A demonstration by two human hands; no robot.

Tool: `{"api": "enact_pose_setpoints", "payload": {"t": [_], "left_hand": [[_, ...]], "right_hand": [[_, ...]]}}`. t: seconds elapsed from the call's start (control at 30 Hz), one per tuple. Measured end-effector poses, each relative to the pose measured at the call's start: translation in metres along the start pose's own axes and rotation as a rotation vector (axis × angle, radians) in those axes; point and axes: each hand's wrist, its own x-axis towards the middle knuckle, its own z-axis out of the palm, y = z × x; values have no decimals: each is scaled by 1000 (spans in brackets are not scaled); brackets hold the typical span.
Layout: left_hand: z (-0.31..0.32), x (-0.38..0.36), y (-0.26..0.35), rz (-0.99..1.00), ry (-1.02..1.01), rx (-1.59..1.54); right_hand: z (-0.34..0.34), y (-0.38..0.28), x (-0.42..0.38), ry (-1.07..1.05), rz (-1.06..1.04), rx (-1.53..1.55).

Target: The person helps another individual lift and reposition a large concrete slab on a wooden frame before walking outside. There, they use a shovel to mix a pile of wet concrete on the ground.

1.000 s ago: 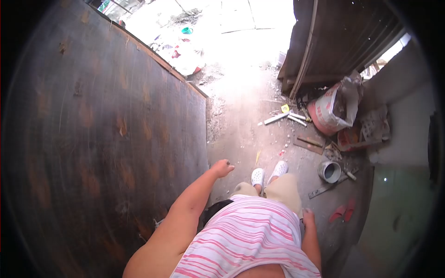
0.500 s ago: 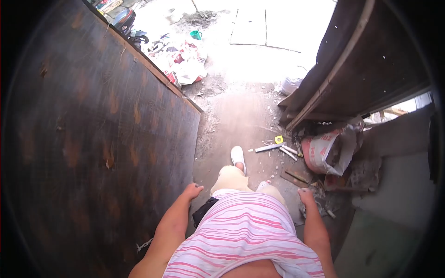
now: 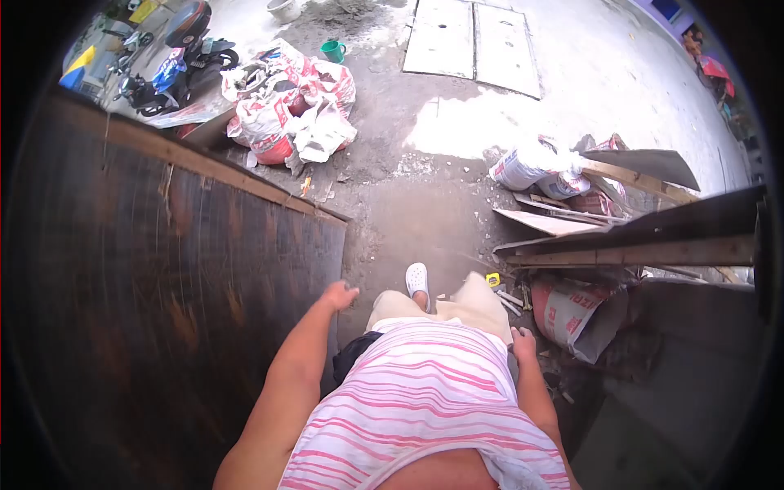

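Note:
My left hand [image 3: 340, 296] hangs out from my side near the edge of the dark wooden panel [image 3: 196, 327]. Its fingers are loosely bent, and nothing shows in them. Down beside my right thigh is my right hand [image 3: 523, 344], fingers slightly apart, with no object visible in it. It is close to the leg of my beige shorts [image 3: 474, 306]. Just beyond it on the ground lie a yellow tape measure [image 3: 492, 279] and several pale sticks [image 3: 511, 302]. One white clog [image 3: 417, 278] is on my forward foot; the other foot is hidden.
Ahead, a dirt path [image 3: 408, 212] runs between the wooden panel and a dark panel [image 3: 653, 233] on the right. Filled sacks [image 3: 286, 106], a green mug [image 3: 333, 51] and a motorcycle [image 3: 192, 41] are ahead left. White sacks [image 3: 527, 167] and boards stand right; a printed sack [image 3: 572, 314] lies nearer.
I have moved forward along the path, and the bright outdoor area has become clearer. My left hand has risen slightly; my right hand has come closer to my thigh.

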Motion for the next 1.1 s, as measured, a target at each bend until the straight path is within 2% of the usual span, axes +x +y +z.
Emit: {"api": "enact_pose_setpoints", "payload": {"t": [0.17,0.23,0.33,0.4,0.43,0.5,0.6,0.63,0.67,0.7,0.73,0.83,0.93,0.97,1.03,1.07,1.1], "left_hand": [[-108,59,108,172,164,-199],[-132,78,131,218,199,-306],[-148,101,145,215,198,-323],[-150,117,130,141,181,-270],[-149,124,121,59,174,-237],[-142,140,96,-101,99,-167],[-140,158,71,-285,-39,-68],[-139,169,69,-283,-35,-72],[-134,178,66,-308,37,-154],[-130,186,69,-338,104,-235],[-134,195,82,-398,71,-400],[-161,223,137,-335,118,-434],[-184,291,166,-332,20,-421],[-193,322,174,-331,18,-421],[-224,388,196,-269,17,-259],[-245,419,212,-253,36,-249],[-263,456,226,-252,32,-248]], "right_hand": [[0,-78,37,-90,1,-133],[-1,-108,58,-206,29,-184],[4,-159,95,-250,-25,-201],[6,-203,124,-280,-50,-242],[29,-176,178,-337,-32,-149],[11,-248,195,-302,-133,-239],[2,-308,264,-340,-117,-161],[-3,-329,293,-382,-115,-222],[-8,-346,318,-300,-216,-256],[-11,-362,339,-221,-312,-291],[-18,-385,354,-219,-331,-275],[-32,-446,404,-181,-340,-225],[-17,-482,481,-186,-332,18],[-17,-490,507,-185,-332,17],[-27,-537,528,-262,-125,121],[-13,-524,574,-216,-242,107],[-11,-535,586,-214,-238,106]]}}
